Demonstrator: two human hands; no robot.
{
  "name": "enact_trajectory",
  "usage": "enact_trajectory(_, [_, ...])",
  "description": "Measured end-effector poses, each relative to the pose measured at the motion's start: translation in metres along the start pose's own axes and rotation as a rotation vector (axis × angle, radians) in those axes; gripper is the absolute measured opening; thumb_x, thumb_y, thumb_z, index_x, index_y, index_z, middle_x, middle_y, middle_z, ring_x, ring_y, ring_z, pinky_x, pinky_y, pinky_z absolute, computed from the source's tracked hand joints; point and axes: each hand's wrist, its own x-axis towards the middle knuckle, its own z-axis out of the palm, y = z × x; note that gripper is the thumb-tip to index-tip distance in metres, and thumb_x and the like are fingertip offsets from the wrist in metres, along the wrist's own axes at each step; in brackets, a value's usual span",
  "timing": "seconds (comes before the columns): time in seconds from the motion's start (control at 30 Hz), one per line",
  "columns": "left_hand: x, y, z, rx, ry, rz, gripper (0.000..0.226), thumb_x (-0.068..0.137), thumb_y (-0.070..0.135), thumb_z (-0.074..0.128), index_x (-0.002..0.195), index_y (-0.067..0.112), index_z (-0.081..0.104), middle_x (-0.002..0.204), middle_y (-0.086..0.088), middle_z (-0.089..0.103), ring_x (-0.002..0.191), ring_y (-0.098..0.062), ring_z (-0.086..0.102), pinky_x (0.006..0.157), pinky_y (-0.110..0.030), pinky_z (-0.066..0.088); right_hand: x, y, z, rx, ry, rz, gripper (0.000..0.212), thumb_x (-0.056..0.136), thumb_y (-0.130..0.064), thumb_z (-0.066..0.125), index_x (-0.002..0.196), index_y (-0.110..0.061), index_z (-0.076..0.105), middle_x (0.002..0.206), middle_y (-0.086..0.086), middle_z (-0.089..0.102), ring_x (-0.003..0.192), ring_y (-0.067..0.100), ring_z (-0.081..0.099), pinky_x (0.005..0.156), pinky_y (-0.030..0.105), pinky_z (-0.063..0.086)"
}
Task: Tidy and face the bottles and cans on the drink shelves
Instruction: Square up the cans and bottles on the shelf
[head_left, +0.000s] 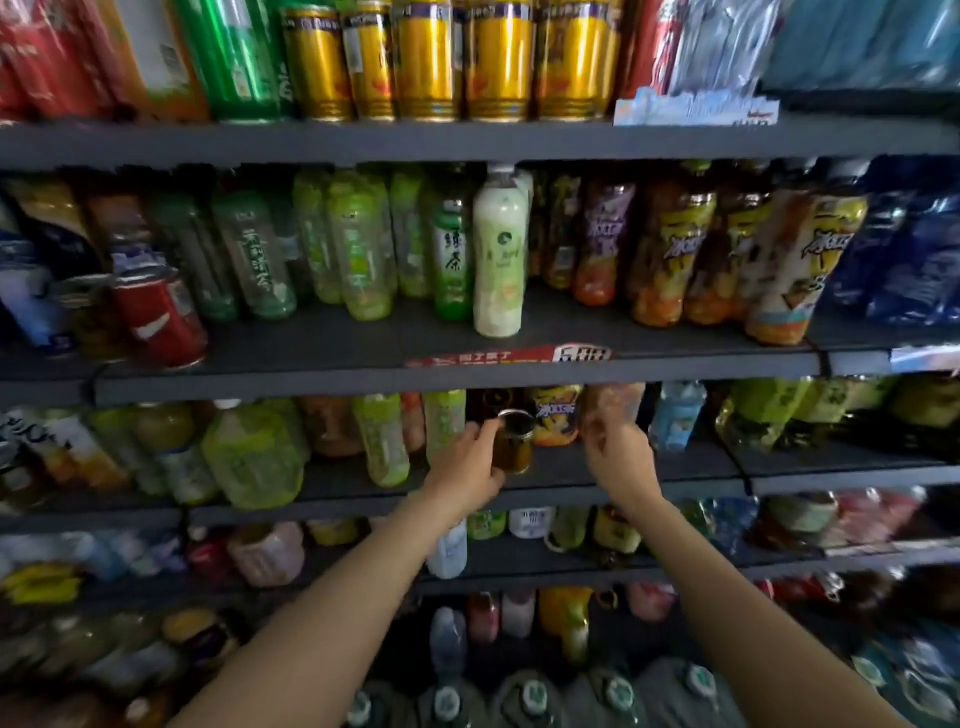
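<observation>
My left hand (470, 462) grips a small dark can (514, 441) with a silver rim, standing near the front of the third shelf (675, 480) from the top. My right hand (618, 452) reaches up beside it and holds the lower part of an orange-brown bottle (613, 405); its fingers are curled on the bottle, though motion blur softens the contact. A yellow-labelled tea bottle (556, 415) stands between the two, behind the can.
Green bottles (384, 441) stand left of my left hand, a blue bottle (675, 415) right of my right. The shelf above holds a white-green bottle (498, 249), iced-tea bottles (670, 244) and red cans (161, 317). Gold cans (426, 57) fill the top shelf.
</observation>
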Motion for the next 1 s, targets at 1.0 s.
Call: enact_trajectory(1.0, [0.02, -0.043, 0.028, -0.218, -0.291, -0.206, 0.099, 0.08, 0.037, 0.07, 0.149, 0.013, 0.003, 0.156, -0.005, 0.009, 0.141, -0.022, 0.022, 0.109, -0.032, 0.026, 0.012, 0.006, 0.125, 0.338, -0.031, 0.057, 0.052, 0.064, -0.034, 0.082, 0.089, -0.015, 0.04, 0.094, 0.002, 0.047, 0.091, 0.027, 0.052, 0.071, 0.029, 0.039])
